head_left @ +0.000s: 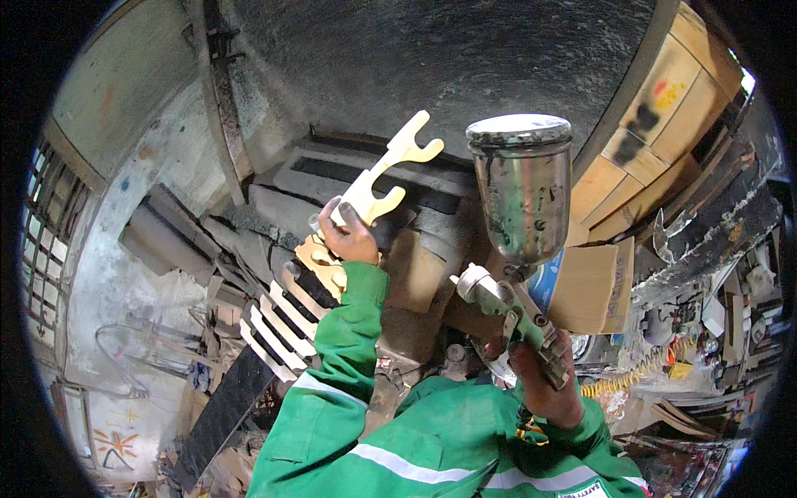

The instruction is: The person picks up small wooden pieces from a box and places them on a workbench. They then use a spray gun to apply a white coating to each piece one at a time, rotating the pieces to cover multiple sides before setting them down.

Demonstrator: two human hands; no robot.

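Note:
My left hand [352, 241] is closed round the lower end of a pale cream, flat piece with hook-shaped notches [384, 170], which points up and away to the right. In my right hand [544, 378] is a metal spray gun [506, 303], its handle wrapped by my fingers. A shiny steel paint cup [523, 195] with a pale lid stands upright on top of the gun. The gun's nozzle points left, apart from the cream piece. Below my left hand, several similar slatted cream pieces [282, 328] lie in a row, partly hidden by my sleeve.
A dark, paint-stained wall [432, 58] rises ahead. Cardboard sheets [652, 141] cover the right side, with a cardboard box [589, 286] behind the gun. A yellow coiled hose [635, 373] runs at the right among clutter. A dark board [224, 415] leans at lower left.

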